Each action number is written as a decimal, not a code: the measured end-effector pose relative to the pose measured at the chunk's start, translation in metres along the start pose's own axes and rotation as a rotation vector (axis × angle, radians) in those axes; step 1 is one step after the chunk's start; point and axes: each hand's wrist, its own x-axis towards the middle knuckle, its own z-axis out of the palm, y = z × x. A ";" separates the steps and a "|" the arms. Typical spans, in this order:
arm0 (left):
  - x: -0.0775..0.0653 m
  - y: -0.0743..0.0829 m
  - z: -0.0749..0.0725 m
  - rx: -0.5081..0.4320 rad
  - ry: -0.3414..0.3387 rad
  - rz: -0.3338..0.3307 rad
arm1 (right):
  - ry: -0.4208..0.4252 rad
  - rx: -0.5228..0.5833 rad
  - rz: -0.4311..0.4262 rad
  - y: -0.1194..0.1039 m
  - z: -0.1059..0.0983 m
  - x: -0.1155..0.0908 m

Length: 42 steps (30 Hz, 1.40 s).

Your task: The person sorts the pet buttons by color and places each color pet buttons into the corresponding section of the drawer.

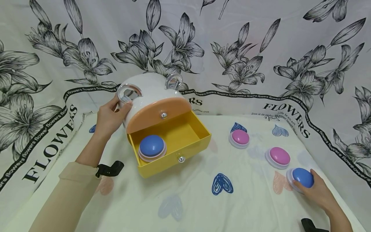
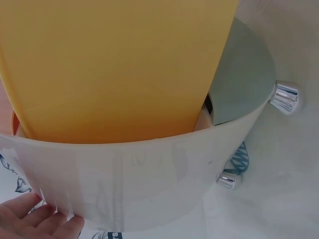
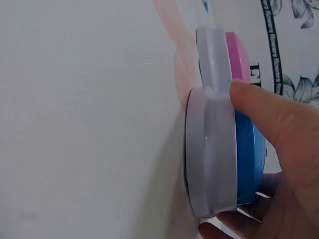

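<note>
Flower-printed cloth [image 1: 240, 14] hung behind heart-printed surface [image 1: 197, 206]; white box [image 1: 149, 84] steadied, outer blue button [image 1: 302, 177] gripped.
White box is held at its side by the left hand [image 1: 110, 116], fingers and thumb clamped on the shell; its yellow drawer [image 1: 163, 166] is left open, inner blue button [image 1: 151, 146] set at the left end. Outer blue button, just beside the nearer pink button [image 1: 279, 156], is clamped between thumb and fingers of the right hand [image 1: 320, 192]; farther pink button [image 1: 240, 137] is untouched. Pick-up step judged in hand; lift and leftward carry over the drawer's front wall seem called for. Wide room is offered between; little is left at the surface's right edge.
</note>
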 end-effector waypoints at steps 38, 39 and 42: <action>-0.001 0.000 -0.001 0.017 -0.004 -0.008 | 0.178 -0.014 -0.140 -0.085 -0.026 -0.001; 0.000 -0.001 -0.001 0.017 -0.003 -0.006 | 0.180 -0.015 -0.151 -0.091 -0.026 0.000; -0.001 -0.001 -0.001 0.011 0.001 0.006 | 0.172 -0.003 -0.191 -0.109 -0.026 0.004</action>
